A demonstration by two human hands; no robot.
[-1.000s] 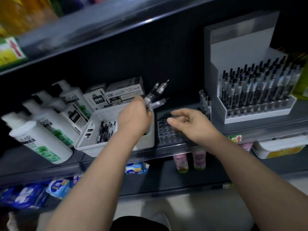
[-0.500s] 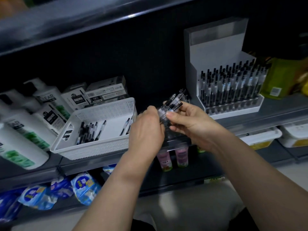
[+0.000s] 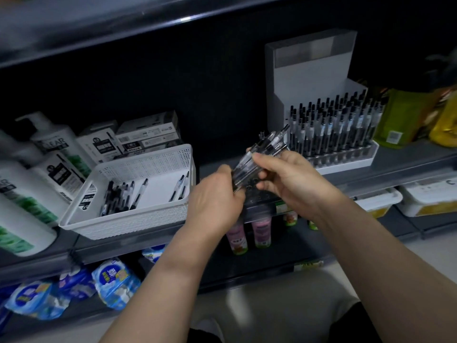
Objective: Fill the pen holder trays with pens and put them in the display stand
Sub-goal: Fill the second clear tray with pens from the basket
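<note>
The fingers [image 3: 268, 161] of the right hand [image 3: 289, 179] curl round a bunch of pens [image 3: 265, 144]. The left hand [image 3: 215, 196] pinches the low end of the same bunch. The pens are up in the air, tilted, just above a clear tray [image 3: 256, 194] with holes. The hands hide most of it.

The tray sits near the front edge of the shelf [image 3: 408, 157], in the gap between a white basket [image 3: 128, 226] and a white stand [image 3: 309, 78]. The stand is full of upright pens and is close to the bunch's tips. Some loose pens [image 3: 123, 194] lie in the basket. Boxes [image 3: 148, 132] and big bottles [image 3: 49, 144] crowd the left side.
</note>
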